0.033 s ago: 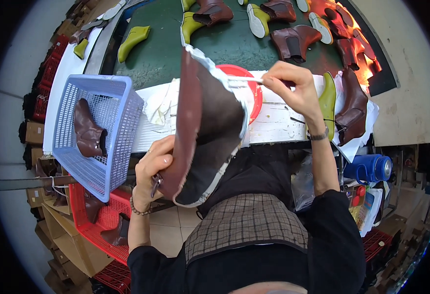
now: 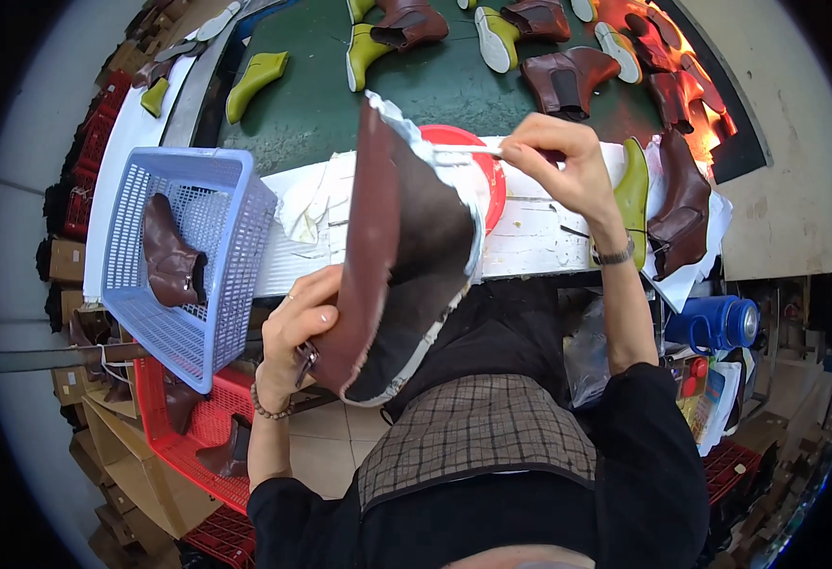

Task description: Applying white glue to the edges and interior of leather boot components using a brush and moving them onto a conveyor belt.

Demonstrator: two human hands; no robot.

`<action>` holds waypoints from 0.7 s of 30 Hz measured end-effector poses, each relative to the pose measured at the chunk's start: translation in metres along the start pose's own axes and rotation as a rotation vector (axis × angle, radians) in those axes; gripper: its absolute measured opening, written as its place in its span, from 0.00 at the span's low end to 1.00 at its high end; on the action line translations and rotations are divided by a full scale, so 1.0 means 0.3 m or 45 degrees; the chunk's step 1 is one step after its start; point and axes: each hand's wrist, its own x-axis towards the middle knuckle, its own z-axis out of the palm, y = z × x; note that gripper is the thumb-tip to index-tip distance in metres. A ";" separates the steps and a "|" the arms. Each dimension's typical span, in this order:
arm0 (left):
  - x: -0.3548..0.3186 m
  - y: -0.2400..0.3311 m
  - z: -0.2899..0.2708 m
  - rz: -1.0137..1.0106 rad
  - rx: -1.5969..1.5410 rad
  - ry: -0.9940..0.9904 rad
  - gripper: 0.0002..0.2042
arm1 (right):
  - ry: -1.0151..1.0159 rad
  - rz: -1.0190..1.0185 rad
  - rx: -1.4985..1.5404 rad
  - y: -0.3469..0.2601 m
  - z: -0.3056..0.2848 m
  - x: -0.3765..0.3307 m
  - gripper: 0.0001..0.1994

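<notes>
My left hand (image 2: 299,318) grips a brown leather boot upper (image 2: 378,218) by its lower left side, beside a zip pull. The upper stands upright with its dark lining turned toward the right, and a whitish wet-looking coat runs along its top and right edge. In my right hand (image 2: 568,171), thumb and fingers pinch a thin white-handled brush (image 2: 468,149). Its tip meets the coated edge near the top; the bristles are hard to make out. Behind the upper, a round red dish (image 2: 499,190) is partly hidden.
A blue basket (image 2: 231,256) at left holds a brown boot. Below it sits a red crate (image 2: 155,417) with boots. Brown and green boots lie on the green belt (image 2: 312,109), its far right glowing orange. A green boot (image 2: 632,194) and a brown boot (image 2: 682,204) stand right.
The boot upper has shifted slightly right and down. My right hand and the brush have moved slightly left along its edge. Boots on the belt have slid a little to the left.
</notes>
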 end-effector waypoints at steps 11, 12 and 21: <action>-0.021 0.004 0.048 -0.279 0.249 0.362 0.43 | 0.228 -0.198 -0.150 -0.062 0.062 -0.012 0.07; -0.009 -0.001 0.057 -0.235 0.259 0.420 0.43 | 0.223 -0.200 -0.146 -0.067 0.078 -0.028 0.07; 0.096 -0.035 0.084 0.024 0.340 0.532 0.39 | 0.300 -0.130 -0.101 -0.087 0.118 -0.072 0.06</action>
